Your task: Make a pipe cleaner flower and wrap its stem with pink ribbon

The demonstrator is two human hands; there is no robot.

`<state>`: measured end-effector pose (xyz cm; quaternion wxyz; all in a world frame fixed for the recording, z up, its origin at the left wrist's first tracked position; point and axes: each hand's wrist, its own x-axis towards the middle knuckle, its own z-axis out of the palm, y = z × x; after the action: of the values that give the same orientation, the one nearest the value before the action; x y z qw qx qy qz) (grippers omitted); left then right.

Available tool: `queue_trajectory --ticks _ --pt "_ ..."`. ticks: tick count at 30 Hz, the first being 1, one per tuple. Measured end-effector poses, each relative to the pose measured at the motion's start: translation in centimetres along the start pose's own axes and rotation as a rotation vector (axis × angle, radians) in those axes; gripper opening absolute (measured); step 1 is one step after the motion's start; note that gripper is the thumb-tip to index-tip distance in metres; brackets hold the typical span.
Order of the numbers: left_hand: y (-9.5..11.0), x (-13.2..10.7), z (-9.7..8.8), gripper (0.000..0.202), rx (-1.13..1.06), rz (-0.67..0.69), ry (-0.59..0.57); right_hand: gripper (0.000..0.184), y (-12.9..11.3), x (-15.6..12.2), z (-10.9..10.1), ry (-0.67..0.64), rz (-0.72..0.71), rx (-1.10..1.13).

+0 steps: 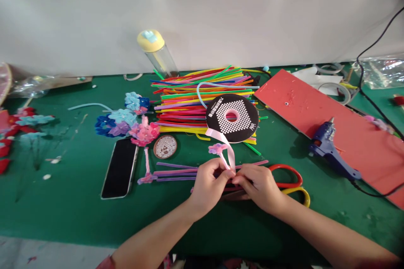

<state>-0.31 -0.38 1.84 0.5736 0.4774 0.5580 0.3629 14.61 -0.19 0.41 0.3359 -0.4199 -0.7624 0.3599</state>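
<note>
My left hand (208, 185) pinches the pale stem of a small pink-and-purple pipe-cleaner flower (217, 148), its head pointing up. Pink ribbon (231, 155) runs down from a black-and-white ribbon spool (232, 117) to my fingertips. My right hand (260, 187) is closed against the left, thumb and fingers pinched where the ribbon meets the stem; the exact grip is partly hidden. Under my hands lie scissors (288, 175) with one red and one yellow handle, and purple and pink pipe cleaners (176, 173). Another pink pipe-cleaner flower (147, 178) rests left of them.
Behind the spool lies a heap of coloured pipe cleaners (189, 105). To the left are blue and pink flowers (123, 122), a phone (119, 169) and a round dish of beads (165, 146). A bottle (159, 54) stands behind; a glue gun (331, 151) lies on a red board (356, 134).
</note>
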Motion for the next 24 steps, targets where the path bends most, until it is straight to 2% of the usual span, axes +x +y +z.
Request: queue_trajectory --ticks 4,7,10,12,16,21,24 --pt "0.1 0.0 -0.1 0.018 -0.112 -0.039 -0.061 0.046 -0.4 0.3 -0.4 -0.171 0.214 0.343" --pt "0.1 0.0 0.0 0.027 -0.304 -0.075 -0.143 0.05 -0.3 0.3 -0.4 -0.277 0.384 0.623" --pt "-0.1 0.1 0.1 0.033 -0.494 -0.066 -0.226 0.051 0.2 0.2 -0.2 -0.337 0.511 0.849" --pt "-0.2 0.1 0.1 0.032 -0.557 -0.049 -0.247 0.05 0.5 0.2 0.0 -0.343 0.536 0.933" --pt "-0.2 0.2 0.3 0.023 -0.582 -0.073 -0.143 0.049 0.8 0.2 0.0 -0.327 0.569 0.972" --pt "-0.1 0.2 0.4 0.018 -0.549 -0.205 0.009 0.049 0.5 0.2 -0.1 -0.274 0.554 0.785" --pt "0.0 0.3 0.4 0.019 -0.572 -0.272 0.014 0.049 0.3 0.1 -0.1 -0.256 0.503 0.72"
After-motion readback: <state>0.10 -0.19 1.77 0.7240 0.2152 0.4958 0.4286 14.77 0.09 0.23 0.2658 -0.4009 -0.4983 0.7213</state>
